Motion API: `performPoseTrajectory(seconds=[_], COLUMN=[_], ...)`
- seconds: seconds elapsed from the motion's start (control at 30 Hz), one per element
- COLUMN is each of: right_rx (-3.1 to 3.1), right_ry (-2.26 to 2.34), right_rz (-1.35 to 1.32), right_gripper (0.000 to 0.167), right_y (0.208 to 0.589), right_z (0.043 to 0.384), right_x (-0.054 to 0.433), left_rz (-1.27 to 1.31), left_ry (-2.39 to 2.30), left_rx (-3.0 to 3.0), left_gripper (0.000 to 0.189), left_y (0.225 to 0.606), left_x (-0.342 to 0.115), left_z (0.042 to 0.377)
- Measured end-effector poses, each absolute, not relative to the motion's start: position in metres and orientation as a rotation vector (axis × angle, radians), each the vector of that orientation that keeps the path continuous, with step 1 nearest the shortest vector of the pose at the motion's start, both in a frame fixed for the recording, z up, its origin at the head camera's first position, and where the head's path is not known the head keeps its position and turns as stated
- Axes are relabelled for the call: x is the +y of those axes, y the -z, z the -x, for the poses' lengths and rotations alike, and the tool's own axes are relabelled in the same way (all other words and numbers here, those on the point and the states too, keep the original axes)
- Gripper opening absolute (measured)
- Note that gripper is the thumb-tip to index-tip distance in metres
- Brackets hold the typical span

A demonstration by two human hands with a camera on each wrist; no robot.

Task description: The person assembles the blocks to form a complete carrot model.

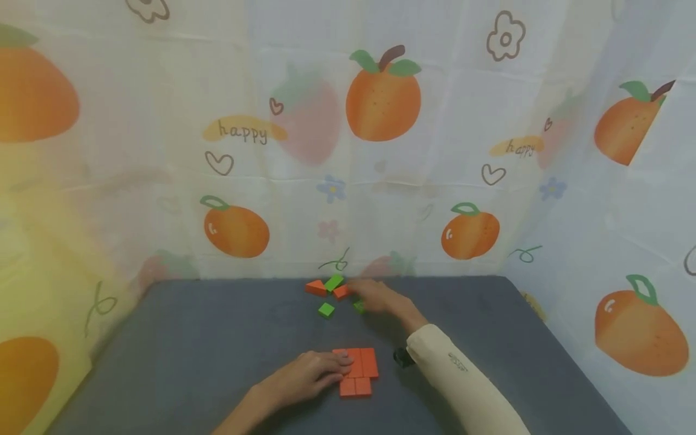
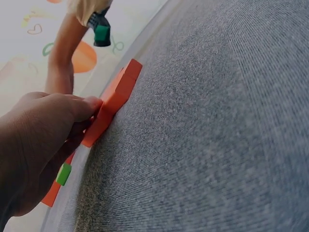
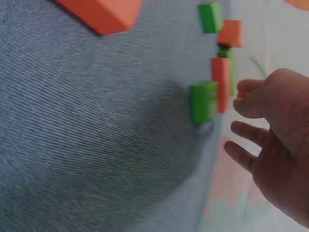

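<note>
Flat orange blocks (image 1: 368, 362) lie edge to edge on the dark table near its front middle. My left hand (image 1: 310, 376) rests on their left side, fingers stretched over the top; in the left wrist view its thumb (image 2: 87, 107) touches an edge. Farther back, my right hand (image 1: 380, 299) is over a loose group of blocks. Between its thumb and index finger a small orange block (image 3: 240, 95) shows, mostly hidden; the other fingers are spread. Nearby lie a green block (image 3: 203, 101), an orange block (image 1: 341, 292) and a wedge-like orange block (image 1: 315, 287).
Two more green blocks (image 1: 326, 310) lie left of the right hand, one of them at the back by the orange pieces. A printed fabric curtain (image 1: 380, 229) rises behind the grey table (image 1: 190, 338). A small black device (image 1: 402, 357) shows beside the right sleeve.
</note>
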State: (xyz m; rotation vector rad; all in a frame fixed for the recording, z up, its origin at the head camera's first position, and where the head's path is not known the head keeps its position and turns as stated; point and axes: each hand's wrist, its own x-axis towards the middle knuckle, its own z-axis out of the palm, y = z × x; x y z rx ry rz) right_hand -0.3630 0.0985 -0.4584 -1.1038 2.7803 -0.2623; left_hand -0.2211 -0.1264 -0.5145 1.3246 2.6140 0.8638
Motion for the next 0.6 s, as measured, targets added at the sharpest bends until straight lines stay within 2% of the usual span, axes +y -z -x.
performPoseTrajectory(seconds=[0.1,0.2,0.27,0.37,0.6], right_rx=[2.838,2.972,3.05,3.111,3.221], right_ry=[0.145,0.019,-0.01,0.031,0.233], right_rz=[0.888,0.648,0.58,0.612,0.731], right_gripper=[0.043,0.022,0.015,0.007,0.004], right_y=[0.466,0.466,0.465,0.468,0.484], right_z=[0.366,0.366,0.367,0.368,0.36], right_x=[0.095,0.106,0.115,0.129,0.153], left_rz=[-1.316,-1.322,-1.328,-1.327,-1.319], left_ry=[-0.857,-0.858,-0.86,-0.873,-0.886], left_rx=[2.618,2.615,2.624,2.63,2.626], left_gripper=[0.03,0.03,0.03,0.029,0.028], left_y=[0.516,0.515,0.513,0.512,0.514], left_x=[-0.131,-0.128,-0.127,-0.127,-0.126], left_z=[0.222,0.221,0.221,0.219,0.22])
